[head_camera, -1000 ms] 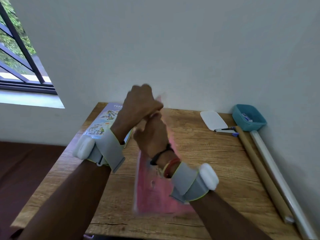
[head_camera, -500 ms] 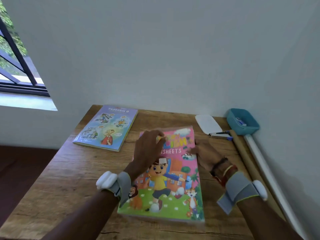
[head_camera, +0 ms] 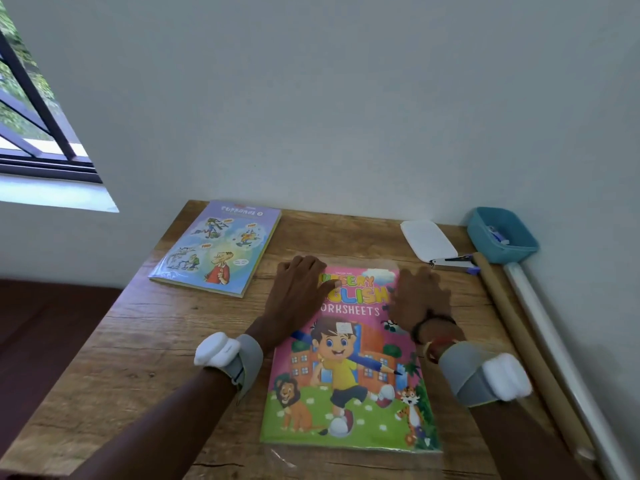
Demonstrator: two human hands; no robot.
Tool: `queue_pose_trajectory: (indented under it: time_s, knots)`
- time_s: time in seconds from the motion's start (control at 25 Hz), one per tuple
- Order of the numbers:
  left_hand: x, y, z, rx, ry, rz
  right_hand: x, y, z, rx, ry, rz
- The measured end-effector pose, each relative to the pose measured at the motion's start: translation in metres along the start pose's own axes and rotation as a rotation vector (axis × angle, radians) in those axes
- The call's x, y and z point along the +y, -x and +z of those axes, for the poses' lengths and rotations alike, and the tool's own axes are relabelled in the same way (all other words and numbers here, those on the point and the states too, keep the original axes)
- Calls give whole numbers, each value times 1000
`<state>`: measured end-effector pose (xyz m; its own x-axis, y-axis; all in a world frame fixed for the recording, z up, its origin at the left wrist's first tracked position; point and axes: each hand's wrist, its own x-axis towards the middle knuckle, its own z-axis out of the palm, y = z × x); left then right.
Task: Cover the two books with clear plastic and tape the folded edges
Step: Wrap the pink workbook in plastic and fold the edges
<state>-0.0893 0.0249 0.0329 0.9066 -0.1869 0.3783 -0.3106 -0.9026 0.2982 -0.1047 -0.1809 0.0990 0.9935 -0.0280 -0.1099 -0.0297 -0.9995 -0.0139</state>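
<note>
A pink worksheets book [head_camera: 349,372] lies flat, cover up, in the middle of the wooden table [head_camera: 145,348]. Clear plastic wraps it and sticks out past its near and far edges. My left hand [head_camera: 298,296] rests flat on the book's upper left corner, fingers spread. My right hand [head_camera: 420,299] lies flat on the upper right corner. A second, pale blue book [head_camera: 218,247], shiny with plastic, lies at the table's far left.
A white flat case [head_camera: 427,239] and a stapler [head_camera: 452,262] sit at the far right. A blue tub [head_camera: 502,233] stands in the corner. A brown roll [head_camera: 519,337] and a clear plastic roll [head_camera: 561,351] lie along the right wall.
A second ago both hands held the pink book up on edge. It came down flat, cover up. Since half a second ago the hands have slid to its upper corners.
</note>
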Motion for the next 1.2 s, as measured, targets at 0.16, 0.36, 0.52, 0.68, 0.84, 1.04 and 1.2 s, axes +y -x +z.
queue_pose_trajectory:
  time_s: [0.16,0.36,0.52,0.68,0.84,1.04,1.2]
  knots:
    - [1,-7,6,42,-88,-36,-55,-4,15,98,-185,-433]
    - [-6,-6,9,64,-196,-157,-48,-29,54,320,-119,-377]
    - [-7,-5,9,85,-241,-244,-2,-43,60,346,-87,-140]
    - [-7,-5,12,96,-217,-219,-5,-41,49,379,68,-131]
    - [-7,-3,10,98,-264,-204,-66,-34,45,263,-97,-397]
    - [-2,0,4,78,-355,-243,-22,-39,43,239,-36,-175]
    - [-1,-1,7,39,-346,-225,9,-34,29,139,-43,-41]
